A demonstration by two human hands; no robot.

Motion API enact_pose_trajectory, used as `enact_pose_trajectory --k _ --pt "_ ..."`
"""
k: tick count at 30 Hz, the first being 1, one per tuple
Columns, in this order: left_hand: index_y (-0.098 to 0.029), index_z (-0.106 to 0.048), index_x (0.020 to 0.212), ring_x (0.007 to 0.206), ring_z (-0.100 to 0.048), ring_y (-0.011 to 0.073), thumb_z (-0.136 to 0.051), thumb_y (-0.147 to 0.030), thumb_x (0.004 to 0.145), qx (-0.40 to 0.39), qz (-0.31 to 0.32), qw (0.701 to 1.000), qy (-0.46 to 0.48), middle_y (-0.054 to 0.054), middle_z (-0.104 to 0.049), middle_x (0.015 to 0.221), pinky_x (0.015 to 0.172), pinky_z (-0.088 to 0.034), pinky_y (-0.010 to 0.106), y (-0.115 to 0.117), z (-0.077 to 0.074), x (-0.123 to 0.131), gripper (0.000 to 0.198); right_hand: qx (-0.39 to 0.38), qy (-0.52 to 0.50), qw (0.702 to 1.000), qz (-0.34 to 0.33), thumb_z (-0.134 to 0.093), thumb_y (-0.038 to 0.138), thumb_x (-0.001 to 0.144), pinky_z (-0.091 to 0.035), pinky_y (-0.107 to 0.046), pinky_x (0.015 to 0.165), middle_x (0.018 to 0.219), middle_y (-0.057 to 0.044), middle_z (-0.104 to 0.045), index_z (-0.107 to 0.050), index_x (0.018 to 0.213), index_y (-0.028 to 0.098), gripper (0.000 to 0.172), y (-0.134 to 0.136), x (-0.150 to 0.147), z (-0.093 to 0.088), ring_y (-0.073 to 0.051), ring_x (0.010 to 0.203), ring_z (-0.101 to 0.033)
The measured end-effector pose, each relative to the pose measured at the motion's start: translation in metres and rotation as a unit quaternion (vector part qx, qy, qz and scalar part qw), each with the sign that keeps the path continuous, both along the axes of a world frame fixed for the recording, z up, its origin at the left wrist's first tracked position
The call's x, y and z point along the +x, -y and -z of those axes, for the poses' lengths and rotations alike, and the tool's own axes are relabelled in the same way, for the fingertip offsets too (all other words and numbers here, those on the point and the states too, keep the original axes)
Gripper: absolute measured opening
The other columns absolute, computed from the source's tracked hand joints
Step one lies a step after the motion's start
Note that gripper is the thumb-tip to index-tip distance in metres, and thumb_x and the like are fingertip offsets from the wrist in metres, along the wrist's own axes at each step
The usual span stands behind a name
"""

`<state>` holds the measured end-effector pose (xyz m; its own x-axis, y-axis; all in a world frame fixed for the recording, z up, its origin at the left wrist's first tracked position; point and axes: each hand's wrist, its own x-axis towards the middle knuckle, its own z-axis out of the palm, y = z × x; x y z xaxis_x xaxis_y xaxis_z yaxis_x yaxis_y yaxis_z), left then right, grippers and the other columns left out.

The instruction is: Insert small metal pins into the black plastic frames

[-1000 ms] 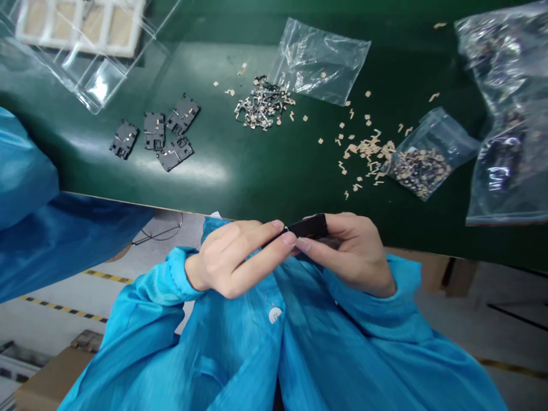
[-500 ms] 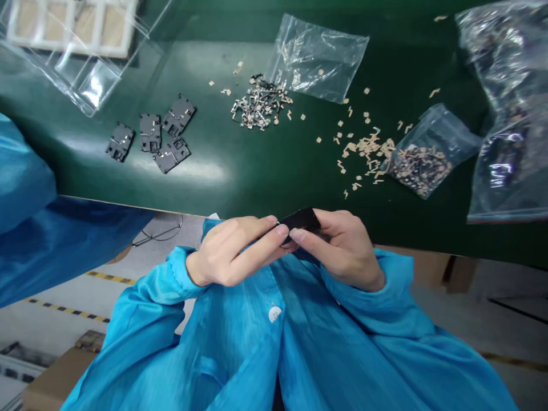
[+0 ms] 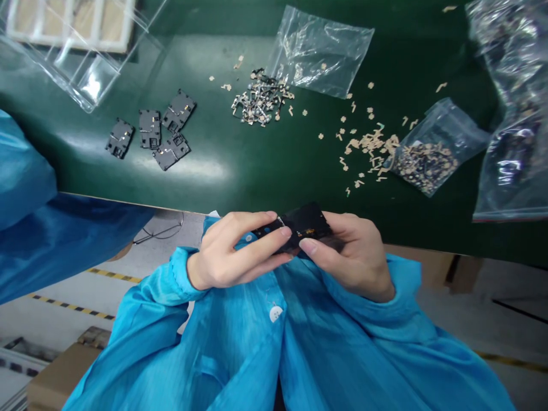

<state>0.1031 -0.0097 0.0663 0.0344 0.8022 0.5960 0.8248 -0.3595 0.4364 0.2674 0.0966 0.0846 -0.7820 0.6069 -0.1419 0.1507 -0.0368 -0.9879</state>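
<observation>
A small flat black plastic part (image 3: pixel 305 224) is held between both hands just in front of the green table's near edge (image 3: pixel 240 194). My left hand (image 3: pixel 231 254) pinches its left end with thumb and fingers closed. My right hand (image 3: pixel 355 254) grips its right side, thumb lying on top. The part's top face shows, with small gold contacts on it.
Several matching black parts (image 3: pixel 154 132) lie at left. A heap of small metal pieces (image 3: pixel 261 101) sits by a clear bag (image 3: pixel 323 52). Tan bits (image 3: pixel 368 145) spill from another bag (image 3: pixel 432 154). A clear tray (image 3: pixel 72 40) is far left; another person's blue sleeve (image 3: pixel 25 188) is left.
The black part has tilted so its flat top face now shows. Both hands have shifted their fingers slightly on it and stayed in place.
</observation>
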Motion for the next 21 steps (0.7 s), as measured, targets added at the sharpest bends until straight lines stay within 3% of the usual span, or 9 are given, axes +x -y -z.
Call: enact_pose_trajectory --k 13,21 --pt "-0.014 -0.069 0.093 0.07 -0.071 0.0144 -0.072 -0.03 0.083 0.029 0.0 0.993 -0.11 0.007 -0.073 0.087 0.065 -0.062 0.023 -0.0015 -0.0073 0.0023 0.02 -0.028 0.027 0.999 0.023 -0.061 0.024 0.08 -0.053 -0.021 0.05 0.061 0.0 -0.068 -0.07 0.073 0.018 0.013 0.0036 -0.0002 0.0005 -0.012 0.052 -0.063" --pt "-0.009 -0.068 0.099 0.079 -0.073 0.0173 -0.073 -0.024 0.082 0.029 0.03 0.995 -0.087 0.012 -0.073 0.093 0.076 -0.063 0.025 0.001 -0.001 -0.0002 0.023 -0.053 0.039 0.998 0.015 -0.06 0.027 0.08 -0.053 -0.021 0.05 0.06 0.0 -0.068 -0.067 0.072 0.018 0.015 0.0036 -0.0005 0.003 -0.013 0.055 -0.065"
